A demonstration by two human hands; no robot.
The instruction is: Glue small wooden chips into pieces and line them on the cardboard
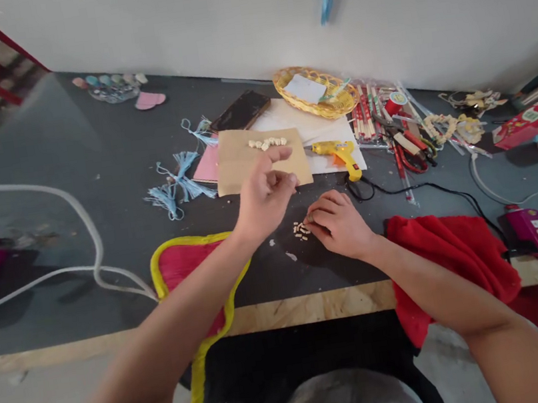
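Note:
My left hand (268, 195) hovers over the near edge of a brown paper sheet (237, 159), its index finger and thumb curved and apart, with nothing visible between them. On that sheet lies a row of small cream-coloured pieces (267, 142). My right hand (341, 226) rests low over the table, fingertips pressed together beside a little pile of short pale pieces (299, 229). Whatever those fingertips hold is too small to make out. A yellow glue gun (337, 149) lies just right of the paper, its black cord running off to the right.
Behind the paper are a phone (242, 110) and a wicker basket (316, 92). Blue tassels (179, 178) lie to the left. Pliers (404, 141) and packaged sticks crowd the right. A red cloth (451, 255) and a yellow-edged red pad (181, 261) flank my arms.

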